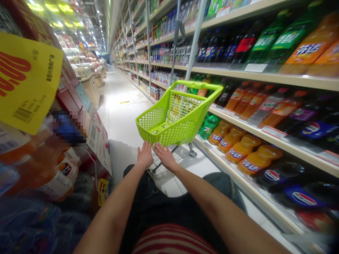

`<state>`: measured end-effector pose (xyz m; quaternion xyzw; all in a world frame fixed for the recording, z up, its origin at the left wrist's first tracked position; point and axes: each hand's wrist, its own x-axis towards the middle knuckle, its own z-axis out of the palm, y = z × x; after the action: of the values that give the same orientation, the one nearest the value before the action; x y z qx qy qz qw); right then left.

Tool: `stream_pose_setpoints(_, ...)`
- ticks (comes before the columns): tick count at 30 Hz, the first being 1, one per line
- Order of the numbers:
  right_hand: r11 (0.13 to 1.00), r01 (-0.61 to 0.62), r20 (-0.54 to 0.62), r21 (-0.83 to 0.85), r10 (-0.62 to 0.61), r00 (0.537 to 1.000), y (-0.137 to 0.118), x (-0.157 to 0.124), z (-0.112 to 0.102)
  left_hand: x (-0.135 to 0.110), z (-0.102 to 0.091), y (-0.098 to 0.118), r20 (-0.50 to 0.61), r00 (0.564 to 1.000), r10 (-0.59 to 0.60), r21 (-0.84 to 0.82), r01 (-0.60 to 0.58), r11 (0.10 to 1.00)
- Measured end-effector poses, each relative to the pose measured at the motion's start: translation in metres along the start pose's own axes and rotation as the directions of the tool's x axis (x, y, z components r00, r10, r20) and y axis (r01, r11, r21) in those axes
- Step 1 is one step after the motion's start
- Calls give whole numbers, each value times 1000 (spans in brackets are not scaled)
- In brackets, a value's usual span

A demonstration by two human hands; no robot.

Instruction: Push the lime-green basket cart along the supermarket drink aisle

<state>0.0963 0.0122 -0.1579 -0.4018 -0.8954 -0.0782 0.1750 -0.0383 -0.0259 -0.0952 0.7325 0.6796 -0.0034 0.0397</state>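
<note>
A lime-green plastic shopping cart (pixel 177 116) stands on the white aisle floor in front of me, its basket empty and its handle toward the shelves. My left hand (pixel 144 155) and my right hand (pixel 165 155) reach forward side by side, just under the near edge of the basket. The fingers of both point up and lie flat against the basket's near wall or just short of it. Neither hand holds anything. My dark trousers and striped top show below my arms.
Long shelves (pixel 265 76) on the right hold orange soda bottles (pixel 238 151), dark cola bottles and green bottles. On the left a display with a yellow sign (pixel 26 81) and bottled drinks stands close. The white aisle floor (pixel 119 106) runs far ahead.
</note>
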Motion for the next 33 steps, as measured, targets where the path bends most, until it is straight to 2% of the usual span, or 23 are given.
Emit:
stream_pose_setpoints(3, 997, 69, -158, -47, -75, 985, 1, 15, -18, 3, -2, 0, -10, 999, -45, -6, 45, 999)
stream_pose_setpoints(6, 995, 62, -251, -84, -81, 964, 5, 28, -27, 5, -6, -1, -26, 997, -71, 5, 71, 997)
stream_pose_setpoints(9, 991, 82, -233, -108, -106, 967, 10, 24, -19, 6, -6, -2, -37, 997, -66, 18, 67, 998)
stream_pose_setpoints(12, 990, 94, -175, -105, -111, 978, 15, 6, -3, 7, 0, -4, -28, 997, -67, 19, 68, 998)
stream_pose_setpoints(15, 994, 74, -169, -82, -87, 982, 18, -11, 6, 10, 7, -5, -3, 997, -71, 2, 71, 997)
stream_pose_setpoints(19, 995, 69, -193, -73, -82, 978, 20, -8, 1, 15, 12, -5, 14, 996, -83, -8, 83, 996)
stream_pose_setpoints(24, 991, 81, -301, -104, -109, 947, 22, 12, -5, 21, 7, -1, 20, 995, -95, -3, 95, 995)
stream_pose_setpoints(30, 990, 83, -220, -114, -106, 970, 23, -7, 17, 19, 7, 3, -5, 999, -51, 13, 51, 999)
stream_pose_setpoints(33, 994, 78, -239, -79, -95, 966, 17, -10, 6, 22, 5, 0, -32, 998, -56, 25, 56, 998)
